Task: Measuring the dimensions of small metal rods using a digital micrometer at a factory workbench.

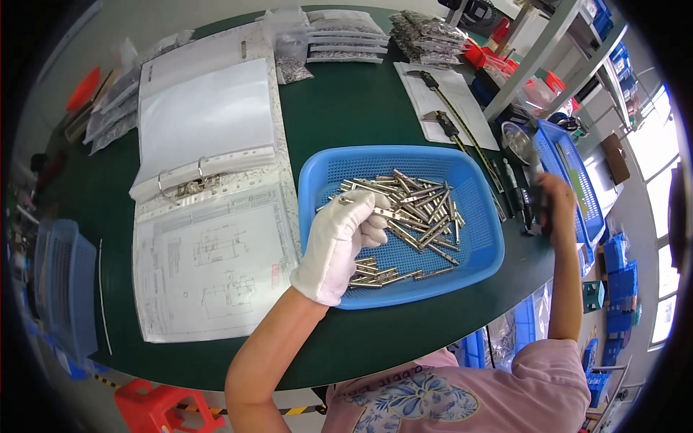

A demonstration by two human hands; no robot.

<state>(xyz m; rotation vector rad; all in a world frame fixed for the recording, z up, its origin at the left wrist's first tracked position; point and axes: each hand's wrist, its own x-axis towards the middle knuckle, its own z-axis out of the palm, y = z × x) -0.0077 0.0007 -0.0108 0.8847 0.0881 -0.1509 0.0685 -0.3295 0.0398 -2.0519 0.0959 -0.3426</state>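
My left hand (336,242), in a white glove, pinches a slim metal pin (391,214) above the blue perforated basket (492,249). Inside the basket lies a heap of similar metal pins (422,209), with a smaller group (375,276) near its front side. Off to the right, my right hand (559,200) is closed around a dark, upright hand tool (537,195). Motion blurs that tool, and its kind is not clear. Beside it on the table lie slim dark measuring tools (518,196).
An open ring binder (206,166) with a drawing sheet (216,267) lies left of the basket. Two calipers (449,124) rest on white paper behind it. Bags of small parts (346,36) line the back. A metal bowl (515,141) and blue tray (577,173) stand right.
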